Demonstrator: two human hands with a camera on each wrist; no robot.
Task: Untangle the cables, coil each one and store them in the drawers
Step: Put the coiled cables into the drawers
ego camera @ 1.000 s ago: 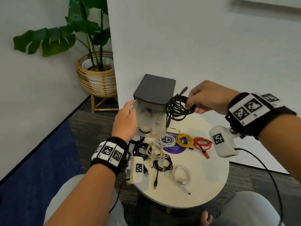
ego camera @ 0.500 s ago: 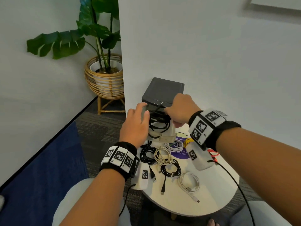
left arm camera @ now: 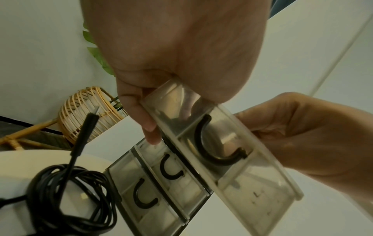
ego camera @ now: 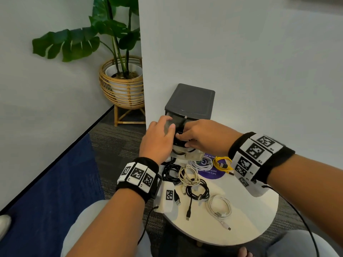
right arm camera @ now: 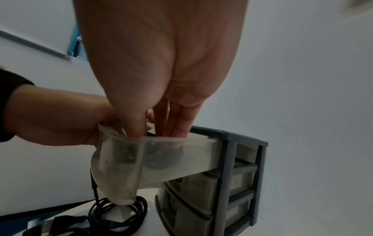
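Observation:
A dark grey drawer unit [ego camera: 191,99] [right arm camera: 230,159] stands at the back of the round table [ego camera: 241,219]. Its translucent top drawer [ego camera: 176,121] [left arm camera: 232,159] [right arm camera: 181,153] is pulled out. My left hand [ego camera: 167,127] [left arm camera: 151,95] grips the drawer's front left corner. My right hand [ego camera: 185,140] [right arm camera: 161,132] reaches straight-fingered down into the drawer, onto a coiled black cable [right arm camera: 159,159] that shows through the wall. On the table lie coiled cables: black [ego camera: 170,173], beige [ego camera: 188,176], black [ego camera: 197,191], white [ego camera: 220,205], white [ego camera: 202,163], yellow [ego camera: 221,163].
Two lower drawers [left arm camera: 157,183] are pushed in. A white wall stands right behind the unit. A potted plant in a rattan basket [ego camera: 122,86] sits on the floor at the back left. A purple sticker [ego camera: 211,172] lies under the cables. My knees are at the table's near edge.
My right hand brought the black coil from the right of the unit down into the open top drawer. My left hand stayed on the drawer front.

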